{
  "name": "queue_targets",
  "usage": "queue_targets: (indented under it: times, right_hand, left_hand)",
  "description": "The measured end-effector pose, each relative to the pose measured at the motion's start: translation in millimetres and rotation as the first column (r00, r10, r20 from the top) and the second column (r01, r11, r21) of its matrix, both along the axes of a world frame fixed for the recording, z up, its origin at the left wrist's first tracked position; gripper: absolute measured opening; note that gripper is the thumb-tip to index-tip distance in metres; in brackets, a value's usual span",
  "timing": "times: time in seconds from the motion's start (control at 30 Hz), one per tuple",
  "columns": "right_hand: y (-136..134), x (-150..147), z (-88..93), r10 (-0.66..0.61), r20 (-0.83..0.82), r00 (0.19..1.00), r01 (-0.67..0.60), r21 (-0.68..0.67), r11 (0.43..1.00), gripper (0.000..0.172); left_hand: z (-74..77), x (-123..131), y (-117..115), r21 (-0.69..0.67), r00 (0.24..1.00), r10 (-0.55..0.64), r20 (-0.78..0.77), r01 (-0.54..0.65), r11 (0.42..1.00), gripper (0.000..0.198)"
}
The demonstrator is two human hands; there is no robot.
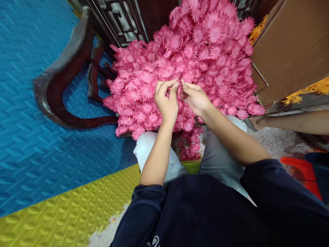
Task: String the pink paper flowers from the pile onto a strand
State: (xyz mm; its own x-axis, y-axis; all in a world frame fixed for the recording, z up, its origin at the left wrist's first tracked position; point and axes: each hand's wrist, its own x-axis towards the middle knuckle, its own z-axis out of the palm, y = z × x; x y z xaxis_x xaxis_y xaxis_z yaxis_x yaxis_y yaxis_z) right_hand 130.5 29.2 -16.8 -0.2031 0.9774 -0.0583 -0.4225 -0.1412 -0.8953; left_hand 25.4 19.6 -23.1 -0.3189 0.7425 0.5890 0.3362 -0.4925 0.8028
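Observation:
A big heap of pink artificial flowers (195, 51) fills the middle and top of the view. Both my hands are at its near edge, above my knees. My left hand (167, 99) is curled, thumb and fingers pinched together on a small pink flower piece. My right hand (195, 97) faces it, fingertips pinched at the same spot, touching the same piece. What exactly sits between the fingertips is partly hidden by the fingers. More pink flowers (189, 144) lie lower down between my legs.
A dark wooden chair (59, 89) stands at the left on blue foam mats (38, 144), with a yellow mat (64, 212) nearer. A brown cardboard box (290, 48) stands at the right. Another person's arm (295, 121) reaches in from the right. A red object (300, 168) lies nearby.

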Motion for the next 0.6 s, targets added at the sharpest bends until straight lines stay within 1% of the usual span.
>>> queue_targets:
  times: [0.1, 0.2, 0.3, 0.43, 0.6]
  right_hand:
    - [0.1, -0.6, 0.5, 0.024, -0.042, 0.999, -0.026, -0.044, 0.999, 0.026]
    - [0.4, -0.1, 1.4, 0.034, -0.027, 0.999, -0.036, -0.065, 0.997, 0.026]
    - [0.8, 0.0, 1.1, 0.035, 0.005, 0.999, -0.034, -0.086, 0.996, 0.031]
    - [0.6, -2.0, 0.4, 0.030, 0.055, 0.998, -0.024, -0.112, 0.993, 0.036]
    - [-0.3, -4.4, 0.8, 0.038, 0.083, 0.996, -0.027, -0.133, 0.991, 0.045]
  left_hand:
    - [-1.2, 0.4, 0.9, -0.017, 1.000, 0.018, -0.007, -0.018, 1.000, 0.032]
    - [-1.8, 1.2, 1.2, -0.025, 0.999, 0.045, -0.017, -0.045, 0.999, 0.029]
    - [-0.9, 1.2, 0.8, -0.047, 0.997, 0.077, -0.025, -0.079, 0.996, 0.021]
    - [2.1, -1.6, 0.3, -0.096, 0.994, 0.077, -0.080, -0.085, 0.992, 0.011]
    - [3.7, -4.2, -0.1, -0.122, 0.993, 0.077, -0.091, -0.088, 0.989, 0.010]
